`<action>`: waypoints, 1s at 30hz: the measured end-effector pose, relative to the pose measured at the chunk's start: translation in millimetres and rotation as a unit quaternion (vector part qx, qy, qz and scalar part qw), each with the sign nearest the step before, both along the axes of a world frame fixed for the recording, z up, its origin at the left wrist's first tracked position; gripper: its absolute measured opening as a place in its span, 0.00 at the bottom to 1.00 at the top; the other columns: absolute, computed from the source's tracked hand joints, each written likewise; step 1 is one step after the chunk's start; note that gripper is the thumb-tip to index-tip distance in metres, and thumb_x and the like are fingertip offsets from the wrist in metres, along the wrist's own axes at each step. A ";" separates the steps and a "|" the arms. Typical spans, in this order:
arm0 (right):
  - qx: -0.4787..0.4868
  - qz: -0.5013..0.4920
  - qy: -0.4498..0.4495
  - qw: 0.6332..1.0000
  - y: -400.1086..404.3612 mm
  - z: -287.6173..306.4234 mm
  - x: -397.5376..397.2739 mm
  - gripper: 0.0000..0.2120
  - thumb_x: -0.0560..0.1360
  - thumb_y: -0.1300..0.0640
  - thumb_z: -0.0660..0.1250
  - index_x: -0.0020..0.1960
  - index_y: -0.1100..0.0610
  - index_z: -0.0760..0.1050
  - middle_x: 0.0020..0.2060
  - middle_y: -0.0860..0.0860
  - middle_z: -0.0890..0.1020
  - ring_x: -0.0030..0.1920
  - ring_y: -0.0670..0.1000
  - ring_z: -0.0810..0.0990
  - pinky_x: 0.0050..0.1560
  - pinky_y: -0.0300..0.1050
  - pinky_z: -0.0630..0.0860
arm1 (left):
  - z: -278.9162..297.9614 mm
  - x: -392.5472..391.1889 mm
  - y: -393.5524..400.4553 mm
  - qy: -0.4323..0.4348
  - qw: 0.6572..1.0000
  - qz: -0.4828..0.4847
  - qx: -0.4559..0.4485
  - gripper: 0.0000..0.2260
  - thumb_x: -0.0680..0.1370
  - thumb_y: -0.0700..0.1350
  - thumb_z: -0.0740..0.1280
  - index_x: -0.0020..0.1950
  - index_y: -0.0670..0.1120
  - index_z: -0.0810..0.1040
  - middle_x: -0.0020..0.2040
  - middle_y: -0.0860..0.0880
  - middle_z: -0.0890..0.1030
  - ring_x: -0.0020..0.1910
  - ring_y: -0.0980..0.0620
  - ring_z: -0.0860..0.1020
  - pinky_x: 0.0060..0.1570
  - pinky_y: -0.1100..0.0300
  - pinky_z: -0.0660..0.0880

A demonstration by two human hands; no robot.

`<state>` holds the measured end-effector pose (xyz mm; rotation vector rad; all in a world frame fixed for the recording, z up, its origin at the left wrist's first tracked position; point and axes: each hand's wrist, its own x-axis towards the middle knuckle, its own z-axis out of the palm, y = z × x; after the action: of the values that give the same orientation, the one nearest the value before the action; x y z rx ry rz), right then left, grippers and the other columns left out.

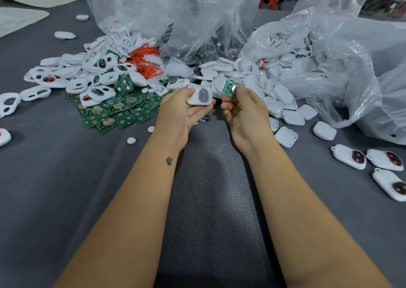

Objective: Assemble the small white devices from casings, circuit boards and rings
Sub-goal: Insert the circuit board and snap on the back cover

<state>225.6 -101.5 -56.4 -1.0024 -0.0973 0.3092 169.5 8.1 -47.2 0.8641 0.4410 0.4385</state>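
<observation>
Head camera view: above a grey table, the left hand (180, 110) grips a white rounded plastic casing (200, 96), long axis running left-right. Just to its right, the right hand (246, 110) pinches a small green circuit board (228, 87), tilted toward the casing, not touching.

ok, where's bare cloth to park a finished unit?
Free: grey cloth left of the left hand, below the circuit boards; also between the forearms. Crowded: the parts heap beyond the hands, and three finished devices at right.
</observation>
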 end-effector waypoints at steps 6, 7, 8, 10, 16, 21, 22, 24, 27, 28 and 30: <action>-0.075 -0.028 -0.086 0.993 0.3 -1.2 -4.4 0.09 0.75 0.67 0.69 0.38 0.58 0.74 0.34 0.53 0.78 0.35 0.48 0.76 0.36 0.38 0.73 | 0.2 1.3 -3.1 0.005 1.000 -0.023 0.020 0.07 0.80 0.35 0.59 0.49 0.36 0.76 0.39 0.41 0.85 0.39 0.45 0.85 0.40 0.55 0.82; -0.088 -0.033 -0.092 0.991 0.5 -0.9 -5.3 0.08 0.74 0.67 0.69 0.39 0.59 0.73 0.36 0.55 0.79 0.38 0.50 0.77 0.38 0.39 0.74 | 0.1 1.4 -3.4 0.008 0.999 -0.024 0.024 0.07 0.81 0.36 0.59 0.48 0.37 0.76 0.38 0.41 0.85 0.39 0.46 0.85 0.40 0.56 0.82; -0.092 -0.039 -0.092 0.991 0.6 -0.2 -5.9 0.08 0.74 0.68 0.69 0.39 0.60 0.73 0.37 0.57 0.80 0.39 0.51 0.78 0.39 0.40 0.75 | 0.0 1.4 -3.6 0.011 0.999 -0.024 0.026 0.07 0.81 0.36 0.59 0.48 0.37 0.76 0.38 0.42 0.85 0.38 0.46 0.85 0.39 0.56 0.82; -0.083 -0.050 -0.080 0.992 0.4 1.8 -6.6 0.08 0.73 0.71 0.68 0.40 0.60 0.73 0.37 0.57 0.82 0.36 0.50 0.80 0.36 0.38 0.75 | -0.3 1.8 -3.2 0.015 0.999 -0.023 0.020 0.08 0.81 0.36 0.59 0.48 0.37 0.76 0.37 0.41 0.84 0.37 0.47 0.85 0.38 0.57 0.82; -0.132 -0.079 -0.105 0.982 -0.5 3.8 -9.8 0.04 0.74 0.69 0.68 0.45 0.62 0.77 0.30 0.52 0.79 0.27 0.45 0.73 0.30 0.35 0.70 | -0.3 2.3 -2.8 0.009 0.999 -0.029 -0.012 0.08 0.82 0.38 0.58 0.49 0.36 0.75 0.40 0.38 0.84 0.38 0.43 0.84 0.38 0.55 0.82; -0.242 -0.105 -0.174 0.949 -2.3 2.4 -9.0 0.04 0.75 0.61 0.70 0.44 0.53 0.81 0.37 0.52 0.79 0.37 0.48 0.75 0.43 0.45 0.75 | -0.1 1.2 -2.3 -0.007 0.998 -0.051 -0.042 0.10 0.82 0.39 0.58 0.52 0.35 0.75 0.45 0.36 0.83 0.45 0.39 0.83 0.45 0.51 0.83; -0.260 -0.112 -0.187 0.941 -2.0 1.4 -8.6 0.04 0.76 0.60 0.69 0.46 0.53 0.81 0.41 0.53 0.81 0.41 0.50 0.77 0.49 0.48 0.77 | 0.0 1.0 -3.5 -0.013 0.997 -0.057 -0.058 0.10 0.82 0.40 0.58 0.53 0.34 0.75 0.47 0.35 0.83 0.47 0.38 0.83 0.47 0.51 0.82; -0.274 -0.123 -0.192 0.934 -1.6 0.6 -7.8 0.06 0.78 0.61 0.65 0.51 0.55 0.80 0.50 0.56 0.82 0.49 0.56 0.80 0.57 0.53 0.77 | 0.3 0.8 -6.8 -0.022 0.994 -0.065 -0.085 0.11 0.82 0.41 0.57 0.55 0.35 0.75 0.48 0.35 0.83 0.48 0.38 0.82 0.47 0.50 0.82; -0.280 -0.131 -0.200 0.930 -1.9 1.3 -7.0 0.08 0.80 0.62 0.62 0.53 0.56 0.78 0.52 0.57 0.81 0.53 0.58 0.79 0.58 0.57 0.75 | 0.2 1.8 -10.0 -0.020 0.992 -0.076 -0.095 0.12 0.82 0.42 0.57 0.56 0.35 0.74 0.49 0.35 0.82 0.47 0.38 0.82 0.46 0.50 0.82; -0.276 -0.130 -0.203 0.930 -2.0 1.9 -6.9 0.08 0.80 0.62 0.61 0.54 0.55 0.78 0.52 0.57 0.82 0.54 0.58 0.79 0.59 0.57 0.75 | 0.0 2.2 -10.3 -0.017 0.992 -0.080 -0.094 0.12 0.82 0.42 0.57 0.57 0.34 0.74 0.50 0.34 0.82 0.48 0.37 0.82 0.46 0.49 0.82; -0.260 -0.131 -0.204 0.935 -2.5 3.3 -6.9 0.09 0.80 0.63 0.62 0.54 0.53 0.77 0.50 0.55 0.82 0.51 0.57 0.80 0.58 0.56 0.76 | -0.5 2.7 -9.8 -0.013 0.992 -0.089 -0.089 0.14 0.82 0.42 0.56 0.60 0.33 0.73 0.54 0.33 0.81 0.53 0.35 0.81 0.47 0.49 0.82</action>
<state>218.7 -104.0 -53.2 -1.5809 -0.2651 -0.1348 172.2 -1.8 -47.7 0.7175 0.3693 0.2423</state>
